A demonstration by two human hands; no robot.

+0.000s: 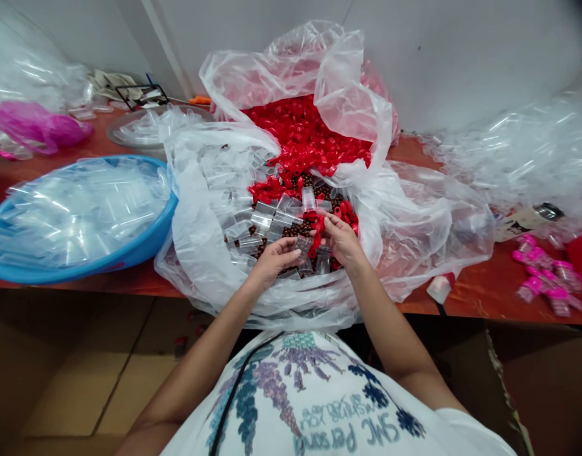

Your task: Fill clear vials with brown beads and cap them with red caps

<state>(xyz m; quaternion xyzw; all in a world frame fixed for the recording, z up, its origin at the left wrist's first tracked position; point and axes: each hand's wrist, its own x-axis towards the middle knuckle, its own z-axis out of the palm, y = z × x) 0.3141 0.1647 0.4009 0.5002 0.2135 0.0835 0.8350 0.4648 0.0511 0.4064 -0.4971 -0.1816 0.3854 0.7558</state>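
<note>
My left hand (274,256) is closed around a small clear plastic vial (303,244), held over a pile of brown beads (300,229). My right hand (341,239) is just to its right, fingers pinched near the vial's mouth and beside red caps (306,136); what it pinches is too small to name. More clear vials (266,218) lie in the open plastic bag (209,209) in front of me, with the red caps heaped at the bag's far side.
A blue basin (143,244) lined with clear plastic sits at left on the reddish-brown table (485,291). Pink-capped vials (544,278) lie at right. Crumpled clear plastic (518,152) is at far right, a pink bag (38,126) at far left, cardboard boxes below.
</note>
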